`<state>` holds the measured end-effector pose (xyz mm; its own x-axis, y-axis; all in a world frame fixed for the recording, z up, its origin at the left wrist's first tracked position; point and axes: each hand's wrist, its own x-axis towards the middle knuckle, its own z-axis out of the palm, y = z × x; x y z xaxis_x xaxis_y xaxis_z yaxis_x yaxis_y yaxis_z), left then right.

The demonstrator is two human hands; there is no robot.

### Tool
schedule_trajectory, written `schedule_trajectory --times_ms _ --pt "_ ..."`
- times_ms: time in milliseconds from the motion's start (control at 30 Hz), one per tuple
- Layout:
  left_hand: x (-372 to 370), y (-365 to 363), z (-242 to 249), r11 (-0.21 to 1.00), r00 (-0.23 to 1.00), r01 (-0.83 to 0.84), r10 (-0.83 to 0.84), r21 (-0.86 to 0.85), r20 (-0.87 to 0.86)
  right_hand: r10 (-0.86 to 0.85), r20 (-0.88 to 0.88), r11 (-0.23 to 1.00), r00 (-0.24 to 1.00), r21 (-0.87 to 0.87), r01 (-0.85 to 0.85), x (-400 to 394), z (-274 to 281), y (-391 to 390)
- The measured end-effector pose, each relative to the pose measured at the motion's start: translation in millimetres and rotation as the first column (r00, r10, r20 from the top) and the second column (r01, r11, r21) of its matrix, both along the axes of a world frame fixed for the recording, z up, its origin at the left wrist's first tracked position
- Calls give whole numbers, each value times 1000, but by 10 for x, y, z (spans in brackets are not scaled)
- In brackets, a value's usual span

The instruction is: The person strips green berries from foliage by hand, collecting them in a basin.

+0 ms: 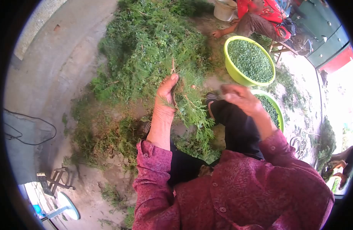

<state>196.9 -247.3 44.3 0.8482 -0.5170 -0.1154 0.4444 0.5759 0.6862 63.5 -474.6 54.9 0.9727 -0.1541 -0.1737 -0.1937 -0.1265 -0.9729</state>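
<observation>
My left hand (167, 92) is closed around the woody stem of a leafy evergreen branch (195, 109), thumb pointing up. Its feathery green sprays hang to the right, over my lap. My right hand (240, 99) is raised to the right of the branch, apart from it, with curled and slightly blurred fingers; whatever they hold is too small to make out. Just beyond it stands a yellow-green basin (230, 71) filled with small green cones or berries. A second green basin (279, 111) with similar pieces is partly hidden behind my right forearm and knee.
A big heap of cut evergreen branches (145, 50) covers the ground ahead. Another person (260, 19) in red sits at the upper right beside a pale bucket (224, 10). A small folding stool (55, 181) and a black cable (46, 142) are at the left.
</observation>
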Motion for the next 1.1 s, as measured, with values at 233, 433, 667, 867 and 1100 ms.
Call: schedule_trajectory --times_ms 233,433,667,867,1100 --pt "-28 11 15 953 994 -1 -33 -302 -107 399 -59 917 915 50 -397 502 -99 712" --pt "-4 127 263 980 979 197 -196 -13 48 186 -2 945 982 274 -179 363 183 810" --pt "-9 54 199 897 960 -113 -13 427 281 -12 152 972 988 -228 47 343 26 573" --pt "-169 -220 -92 765 984 -135 31 630 173 -67 211 825 975 -538 174 398 109 728" --pt "-173 -238 -15 913 986 -154 119 378 114 111 228 479 967 -865 149 367 155 937"
